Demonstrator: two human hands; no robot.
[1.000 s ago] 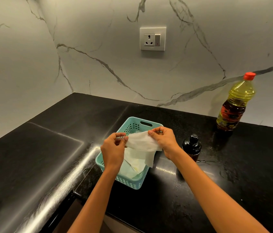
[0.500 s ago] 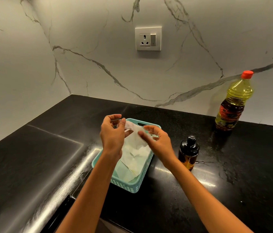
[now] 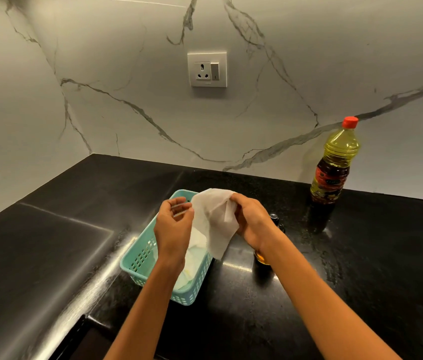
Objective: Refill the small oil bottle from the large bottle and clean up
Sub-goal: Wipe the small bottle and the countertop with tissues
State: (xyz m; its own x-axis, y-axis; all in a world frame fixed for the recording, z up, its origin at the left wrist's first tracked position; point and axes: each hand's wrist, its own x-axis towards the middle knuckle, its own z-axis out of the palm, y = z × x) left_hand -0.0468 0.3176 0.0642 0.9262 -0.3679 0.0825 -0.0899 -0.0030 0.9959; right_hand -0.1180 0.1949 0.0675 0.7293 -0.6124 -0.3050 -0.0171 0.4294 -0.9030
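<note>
A: What is held?
B: A tissue is gripped by the right hand; the left hand is curled at its edge, hold unclear.
A: Containers?
B: More tissues are kept in the basket; the small bottle is half hidden behind the right wrist.

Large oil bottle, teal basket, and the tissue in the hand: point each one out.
Large oil bottle (image 3: pixel 340 149): head view, on its yellow upper body.
Teal basket (image 3: pixel 141 258): head view, on its slotted left wall.
Tissue (image 3: pixel 213 219): head view, on the middle of the hanging sheet.
</note>
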